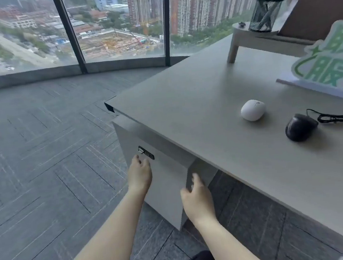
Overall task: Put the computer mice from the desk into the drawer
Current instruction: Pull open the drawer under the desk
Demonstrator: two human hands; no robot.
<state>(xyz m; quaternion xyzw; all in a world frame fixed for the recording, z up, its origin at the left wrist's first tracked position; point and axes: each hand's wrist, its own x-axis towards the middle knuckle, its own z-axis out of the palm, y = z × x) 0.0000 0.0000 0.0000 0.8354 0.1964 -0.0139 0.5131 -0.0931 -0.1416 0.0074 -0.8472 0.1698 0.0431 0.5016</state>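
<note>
A grey patterned carpet floor (44, 163) stretches below a pale grey laminate counter (216, 104) in a high-rise office. Nearest the camera, two bare forearms reach toward the light grey drawer unit (167, 182) tucked under the counter's edge. The right hand (197, 198) curls its fingers around the unit's front right corner edge, gripping it; the left hand (139, 175) presses on the drawer face with fingers loosely bent, fingertips just below the small black lock plate (146, 152), holding nothing. The drawer front sits flush and shut. On the counter above, a black corded computer mouse (300, 127) lies near the front edge with its bundled black cable (337, 117) just beside it; a white rounded wireless mouse (253, 109) rests near it, a little farther back. Beyond them stand a green-and-white cut-out sign (331, 57), a pale monitor riser (262, 37) and a black mesh pen holder (265, 14). Floor-to-ceiling windows (114, 24) frame apartment towers and a construction site.
</note>
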